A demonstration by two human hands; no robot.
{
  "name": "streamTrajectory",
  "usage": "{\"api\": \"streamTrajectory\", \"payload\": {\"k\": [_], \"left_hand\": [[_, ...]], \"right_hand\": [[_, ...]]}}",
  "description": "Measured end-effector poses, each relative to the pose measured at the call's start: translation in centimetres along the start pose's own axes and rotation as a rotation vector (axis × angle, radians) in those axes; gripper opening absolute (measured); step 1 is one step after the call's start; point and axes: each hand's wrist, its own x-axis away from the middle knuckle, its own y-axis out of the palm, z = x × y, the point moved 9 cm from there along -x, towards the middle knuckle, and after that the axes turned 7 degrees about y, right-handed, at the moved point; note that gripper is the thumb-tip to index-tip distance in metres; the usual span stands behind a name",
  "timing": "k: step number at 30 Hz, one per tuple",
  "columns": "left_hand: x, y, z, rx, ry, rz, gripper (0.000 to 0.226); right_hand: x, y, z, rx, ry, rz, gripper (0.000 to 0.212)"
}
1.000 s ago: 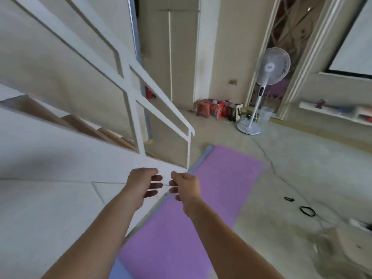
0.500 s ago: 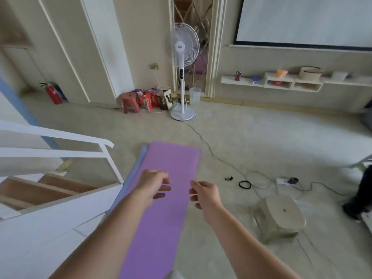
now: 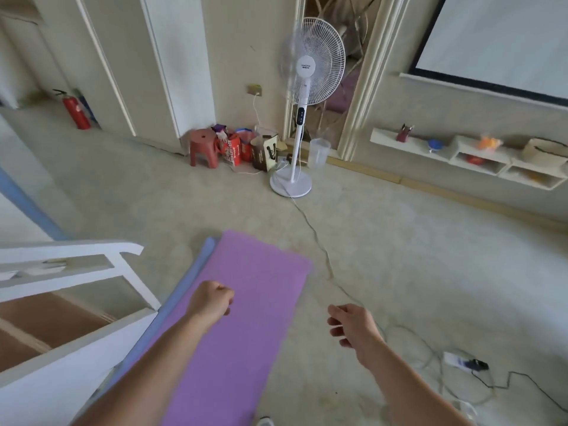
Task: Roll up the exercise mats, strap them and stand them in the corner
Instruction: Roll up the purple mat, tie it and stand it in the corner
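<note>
Standing over the near part of the purple mat [image 3: 246,333], the person holds both hands out low. The left hand [image 3: 212,299] is balled in a fist right above the mat, with nothing showing in it. The right hand [image 3: 350,325], fingers loosely curled and empty as far as I can see, hangs off the mat's right edge over bare floor [image 3: 399,256]. The mat lies flat, its length running away toward the fan [image 3: 310,63], with a blue mat [image 3: 196,272] peeking out along its left side. I'd say rolling is not yet begun.

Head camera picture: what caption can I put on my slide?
Left hand fisted above the flat purple mat, right hand over the floor, blue mat edging alongside.
</note>
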Motion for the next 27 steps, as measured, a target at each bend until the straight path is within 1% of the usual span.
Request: {"api": "streamTrajectory", "payload": {"k": [5,8,11,12,14,17,18,19,22,25,27], "left_hand": [[-8.4,1.0,4.6,0.011,-0.037,0.031,0.013],[-15.1,3.0,6.5,-0.055,-0.079,0.048,0.017],[-24.0,5.6,7.6,-0.142,-0.112,0.122,0.029],[-27.2,6.9,8.1,-0.183,-0.122,0.134,0.029],[-34.0,10.5,8.5,-0.294,-0.145,0.136,0.020],[-45.2,17.5,7.1,-0.394,-0.201,0.103,0.013],[-49.3,20.1,5.8,-0.413,-0.204,0.077,0.015],[-53.2,22.8,4.2,-0.436,-0.204,0.044,0.021],[-63.8,30.1,-1.9,-0.523,-0.212,-0.047,0.034],[-72.6,36.6,-8.9,-0.607,-0.216,-0.128,0.036],[-77.0,40.3,-13.5,-0.658,-0.225,-0.170,0.037]], "right_hand": [[-9.5,0.6,-9.1,0.100,0.007,-0.089,0.017],[-17.8,2.4,-13.8,0.156,0.003,-0.166,0.015],[-28.3,5.1,-17.1,0.193,0.033,-0.246,0.014],[-32.4,6.0,-17.9,0.203,0.049,-0.271,0.014],[-40.8,7.8,-18.6,0.248,0.093,-0.307,0.013],[-54.3,10.2,-17.0,0.355,0.155,-0.336,0.012],[-58.8,11.0,-15.9,0.407,0.171,-0.336,0.013],[-63.3,11.7,-14.5,0.468,0.184,-0.329,0.016],[-76.0,14.3,-9.6,0.627,0.172,-0.316,0.028],[-87.0,17.7,-4.9,0.826,0.121,-0.324,0.046],[-92.9,20.4,-2.3,0.915,0.069,-0.334,0.061]]}}
